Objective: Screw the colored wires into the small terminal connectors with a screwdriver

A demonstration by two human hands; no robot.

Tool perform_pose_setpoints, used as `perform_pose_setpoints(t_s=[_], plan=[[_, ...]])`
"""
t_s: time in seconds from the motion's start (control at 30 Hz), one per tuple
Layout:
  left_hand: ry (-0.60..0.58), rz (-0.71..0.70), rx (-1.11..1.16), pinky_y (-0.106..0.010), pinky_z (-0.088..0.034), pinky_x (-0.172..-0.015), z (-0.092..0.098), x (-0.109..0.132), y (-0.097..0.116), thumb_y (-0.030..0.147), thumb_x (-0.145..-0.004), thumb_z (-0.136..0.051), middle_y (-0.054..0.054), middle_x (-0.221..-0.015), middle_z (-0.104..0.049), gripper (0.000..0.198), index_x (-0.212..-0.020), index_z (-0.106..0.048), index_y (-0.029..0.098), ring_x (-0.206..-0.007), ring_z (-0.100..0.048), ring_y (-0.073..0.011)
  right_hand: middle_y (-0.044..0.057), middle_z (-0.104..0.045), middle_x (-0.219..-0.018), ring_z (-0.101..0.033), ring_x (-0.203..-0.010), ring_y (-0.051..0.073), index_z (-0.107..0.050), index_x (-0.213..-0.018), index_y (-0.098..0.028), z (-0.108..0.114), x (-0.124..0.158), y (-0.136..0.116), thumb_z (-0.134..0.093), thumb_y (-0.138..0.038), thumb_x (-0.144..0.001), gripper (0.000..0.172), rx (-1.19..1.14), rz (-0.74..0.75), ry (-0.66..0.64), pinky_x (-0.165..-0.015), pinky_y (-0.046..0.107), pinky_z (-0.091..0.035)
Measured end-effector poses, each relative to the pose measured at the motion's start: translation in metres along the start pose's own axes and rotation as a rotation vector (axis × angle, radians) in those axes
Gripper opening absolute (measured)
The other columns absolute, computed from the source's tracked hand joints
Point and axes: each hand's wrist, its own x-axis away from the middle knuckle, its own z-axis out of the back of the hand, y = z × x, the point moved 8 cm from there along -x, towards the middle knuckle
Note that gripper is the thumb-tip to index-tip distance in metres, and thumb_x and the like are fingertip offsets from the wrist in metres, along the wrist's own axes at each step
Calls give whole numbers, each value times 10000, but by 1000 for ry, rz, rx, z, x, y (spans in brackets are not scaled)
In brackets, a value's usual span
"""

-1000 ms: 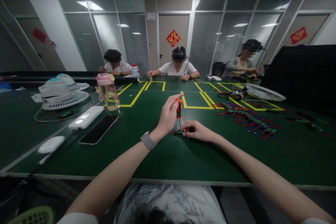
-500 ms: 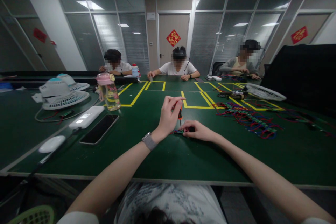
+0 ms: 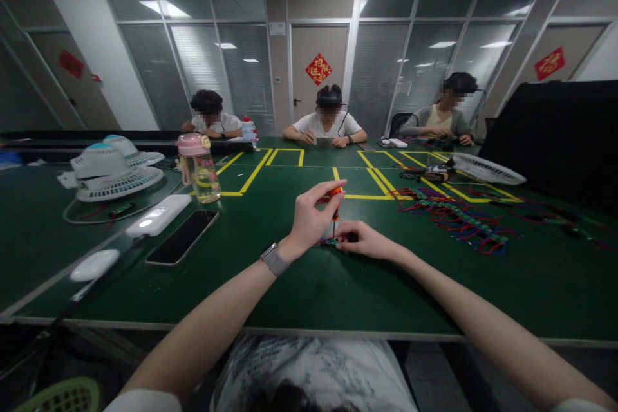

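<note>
Fingers of the left hand (image 3: 311, 215) were nearly closed, pinching the screwdriver (image 3: 336, 214) by its handle; those of the right hand (image 3: 367, 241) were curled in on the 3 o'clock end of the small board (image 3: 329, 241). Clock centred on that board, wearer at 6.

Largest down: worktop (image 3: 338, 309) carried the lot. Row of wired boards (image 3: 458, 215) lay at 2 o'clock, well apart from the hands, probably so loose leads didn't snag. Pink-lidded bottle (image 3: 196, 170), 10 o'clock: upright, lid on, see-through, pale yellowish contents, fill level unclear. Red-topped bottle (image 3: 248, 133), 11 o'clock, far side: contents couldn't be seen. Screwdriver stood near-vertical, tip down at the board; grip up the handle likely kept the shaft straight and left room to twist. Couldn't tell if the tip was seated. Small board sat flat; right hand likely braced it against turning.
</note>
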Motion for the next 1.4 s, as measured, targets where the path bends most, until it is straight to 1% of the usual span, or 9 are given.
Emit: perform_pose_setpoints(t_s=[0.2, 0.4, 0.53, 0.77, 0.9, 1.0, 1.13, 1.27, 1.4], plan=[[109, -107, -227, -259, -523, -737, 10, 1, 11, 282, -870, -614, -39, -904, -606, 146, -959, -699, 203, -836, -601, -135, 33, -590, -802, -530, -683, 137, -711, -1048, -145, 0, 1, -1, -639, -292, -817, 283, 6, 3, -9, -662, 270, -443], [29, -106, -248, -361, -458, -995, 5, 1, 7, 211, -977, -374, -92, -1227, -574, 335, -1256, -560, 217, -1146, -555, -179, 50, -599, -841, -545, -697, 144, -719, -1048, -143, 1, 1, -5, -628, -305, -828, 287, 13, 14, -11, -687, 286, -453], [0, -67, -146, -325, -540, -891, 1, 2, 0, 207, -968, -402, -98, -1293, -567, 353, -1300, -519, 221, -1082, -620, -171, 50, -597, -847, -546, -684, 139, -719, -1050, -142, 0, 1, -4, -631, -298, -825, 287, -2, 0, -14, -687, 288, -458], [45, -163, -220, -244, -551, -740, 3, 3, 12, 217, -891, -578, -43, -1039, -662, 240, -1126, -627, 219, -910, -636, -132, 49, -599, -865, -550, -686, 137, -719, -1063, -158, 0, 1, -1, -636, -276, -822, 281, -5, 5, -19, -681, 283, -465], [81, -166, -265, -236, -514, -699, 7, 2, 16, 228, -849, -642, -13, -880, -611, 156, -1001, -650, 198, -782, -582, -112, 51, -592, -879, -542, -661, 125, -716, -1080, -154, -1, 1, 0, -637, -287, -820, 302, -22, -14, -18, -651, 270, -469], [114, -155, -324, -262, -493, -722, 11, 2, 18, 239, -891, -576, -16, -835, -552, 110, -926, -664, 185, -774, -551, -122, 51, -587, -873, -541, -655, 124, -715, -1082, -144, -1, 1, -1, -636, -295, -820, 313, -29, -19, -19, -653, 272, -473], [114, -119, -336, -299, -493, -832, 14, 1, 15, 217, -966, -393, -66, -998, -559, 292, -1080, -660, 189, -950, -572, -153, 50, -586, -868, -539, -655, 121, -715, -1070, -140, 0, 2, -4, -633, -306, -823, 309, -22, -22, -24, -665, 274, -475], [57, -90, -263, -350, -473, -979, 10, 0, 6, 207, -971, -382, -91, -1234, -589, 340, -1258, -564, 191, -1138, -573, -178, 44, -584, -851, -541, -667, 123, -715, -1056, -140, 0, 2, -5, -630, -315, -828, 299, -3, -21, -26, -678, 274, -473], [48, -35, -188, -351, -535, -930, 7, 1, -4, 236, -964, -422, -92, -1302, -595, 356, -1298, -542, 209, -1122, -620, -190, 40, -584, -837, -539, -661, 122, -719, -1039, -141, 1, 1, -4, -636, -321, -824, 292, 3, -22, -16, -665, 270, -471]])
